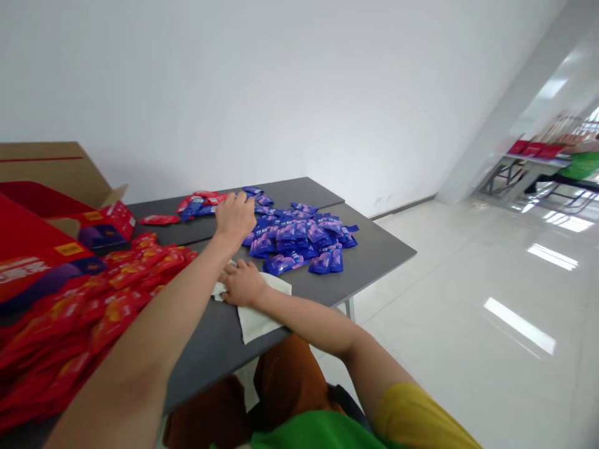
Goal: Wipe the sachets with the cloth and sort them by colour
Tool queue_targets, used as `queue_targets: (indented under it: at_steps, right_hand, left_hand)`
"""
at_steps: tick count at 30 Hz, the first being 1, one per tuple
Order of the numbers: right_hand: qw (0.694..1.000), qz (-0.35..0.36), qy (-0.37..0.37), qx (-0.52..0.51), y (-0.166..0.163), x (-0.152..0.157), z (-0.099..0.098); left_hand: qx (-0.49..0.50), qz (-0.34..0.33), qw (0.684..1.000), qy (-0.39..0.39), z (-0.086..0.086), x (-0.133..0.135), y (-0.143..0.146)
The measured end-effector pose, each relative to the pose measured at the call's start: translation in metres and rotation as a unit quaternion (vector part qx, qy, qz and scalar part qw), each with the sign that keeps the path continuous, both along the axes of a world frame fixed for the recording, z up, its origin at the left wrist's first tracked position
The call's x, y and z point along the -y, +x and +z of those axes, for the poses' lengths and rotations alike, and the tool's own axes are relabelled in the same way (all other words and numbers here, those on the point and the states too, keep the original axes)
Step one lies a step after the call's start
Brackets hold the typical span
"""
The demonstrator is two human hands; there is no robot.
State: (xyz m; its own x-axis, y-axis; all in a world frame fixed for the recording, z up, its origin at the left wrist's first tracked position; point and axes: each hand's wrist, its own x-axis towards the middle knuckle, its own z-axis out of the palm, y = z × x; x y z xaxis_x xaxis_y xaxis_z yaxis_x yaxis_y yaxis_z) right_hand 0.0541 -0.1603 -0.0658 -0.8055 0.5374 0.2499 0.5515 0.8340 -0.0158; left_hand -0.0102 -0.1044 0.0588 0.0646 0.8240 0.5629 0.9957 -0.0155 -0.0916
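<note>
My left hand (235,216) reaches across the dark grey table (374,249) and rests, fingers curled down, on the near edge of a pile of blue sachets (302,238). I cannot see whether it grips one. My right hand (242,284) lies closer to me with its fingers bent, pressing on a white bag (262,315) that lies flat at the table's front edge. A small heap of mixed red and blue sachets (199,204) lies just beyond my left hand.
A large pile of red sachets (88,312) covers the table's left side. Behind it stand red printed boxes (105,224) and an open cardboard carton (51,165). Far right, another person in green sits at a table (538,159) with red boxes.
</note>
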Motion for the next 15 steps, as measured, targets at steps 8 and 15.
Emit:
queue_targets:
  at_steps: [8, 15]
  right_hand:
    - [1.000, 0.021, -0.008, -0.010, 0.002, -0.008, -0.003]
    - [0.999, 0.030, -0.017, -0.032, 0.005, -0.006, -0.001]
  left_hand:
    - [0.001, -0.097, 0.964, -0.248, -0.066, -0.041, -0.015]
    - [0.188, -0.196, 0.933, -0.236, -0.080, -0.058, -0.067]
